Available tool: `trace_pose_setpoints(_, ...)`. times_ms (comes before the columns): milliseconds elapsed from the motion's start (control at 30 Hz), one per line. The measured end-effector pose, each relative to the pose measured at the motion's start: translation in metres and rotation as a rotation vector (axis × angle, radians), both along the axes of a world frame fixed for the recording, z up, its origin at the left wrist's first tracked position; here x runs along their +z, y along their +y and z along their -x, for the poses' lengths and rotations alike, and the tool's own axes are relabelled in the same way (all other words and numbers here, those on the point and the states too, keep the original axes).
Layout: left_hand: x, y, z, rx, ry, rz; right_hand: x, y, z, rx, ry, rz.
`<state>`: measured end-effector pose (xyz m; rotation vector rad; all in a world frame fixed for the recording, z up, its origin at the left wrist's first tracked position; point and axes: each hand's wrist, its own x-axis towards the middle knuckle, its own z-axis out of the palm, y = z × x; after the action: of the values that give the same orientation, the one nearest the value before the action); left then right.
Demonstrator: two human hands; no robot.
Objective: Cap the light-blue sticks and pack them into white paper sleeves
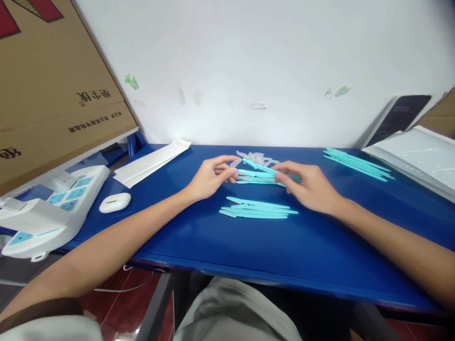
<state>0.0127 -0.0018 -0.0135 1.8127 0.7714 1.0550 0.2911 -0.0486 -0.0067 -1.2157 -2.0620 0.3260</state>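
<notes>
Blue table (227, 246): translucent pieces (256, 157) heaped close behind hands; turquoise row (259, 208) in front, second row (355, 164) at right; white case (114, 202), power strip (93, 189) at left; turquoise stick (261, 166) pinched between right hand (309, 185) thumb and fingers, slanting toward left hand (209, 177), fingertips bunched near stick ends, grip there unclear

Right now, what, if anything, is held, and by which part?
The right hand pinches a turquoise stick toward its right-hand end. Whether the left hand grips anything cannot be told.
</notes>
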Motion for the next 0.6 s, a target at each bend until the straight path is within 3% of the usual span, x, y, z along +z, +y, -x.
trace_pose_setpoints(233, 0.0038, -0.0058, -0.0003, -0.001, -0.032, -0.091, -0.0005, -0.0038, 0.0035, 0.071, 0.126, 0.099)
trace_pose_setpoints(433, 0.0028, -0.0056, -0.0015, 0.098, 0.035, -0.055, 0.0008, -0.0055, 0.0046, 0.069, 0.088, 0.058)
trace_pose_setpoints(600, 0.0021, -0.0059, -0.0025, 0.066, 0.039, -0.049, 0.0019, -0.0060, 0.0060, 0.064, 0.023, 0.019)
